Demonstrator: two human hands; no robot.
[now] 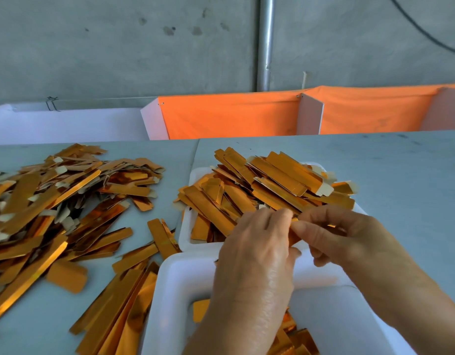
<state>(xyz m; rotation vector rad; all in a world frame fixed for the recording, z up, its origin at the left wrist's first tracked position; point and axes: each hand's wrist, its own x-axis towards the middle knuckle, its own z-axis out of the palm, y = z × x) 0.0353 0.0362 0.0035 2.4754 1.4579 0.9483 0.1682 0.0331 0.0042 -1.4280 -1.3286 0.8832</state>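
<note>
My left hand [254, 252] and my right hand [334, 237] meet above the near white tray [175, 283]. Between their fingertips they pinch a small gold foil card piece [294, 235], mostly hidden by the fingers. Just beyond them the far white tray [188, 226] is heaped with folded gold sleeves [272, 185]. A few gold pieces [288, 336] lie inside the near tray under my wrists.
A large loose heap of flat gold strips [57, 201] covers the left of the grey table [400, 170], with more strips [118, 311] beside the near tray. Orange cloth dividers [229, 119] and white panels stand behind the table, before a concrete wall with a metal pipe [266, 44].
</note>
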